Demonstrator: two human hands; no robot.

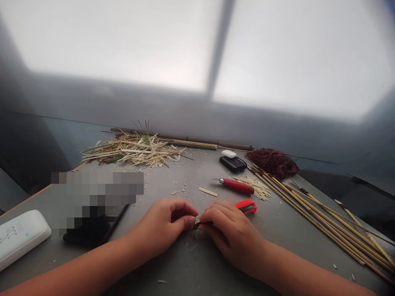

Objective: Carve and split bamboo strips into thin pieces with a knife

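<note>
Both hands meet low over the table at the middle of the view. My left hand (165, 224) is closed, its thumb and forefinger pinched at a small dark sliver (196, 225) too hidden to name. My right hand (233, 228) is closed beside it, palm down, its fingertips at the other end of that sliver. From under its far side sticks the red ribbed handle of a utility knife (248, 205); the hand covers the rest. Beyond the hands lie a red-handled craft knife (237, 186) and a short flat pale strip (208, 191).
A heap of shavings (138, 150) lies at the back left, before bamboo poles (197, 144). Back right are a black case (233, 163), a white case (228, 153) and brown cord (273, 162). Thin sticks (321, 213) line the right; a phone (89, 234) and white device (23, 236) lie left.
</note>
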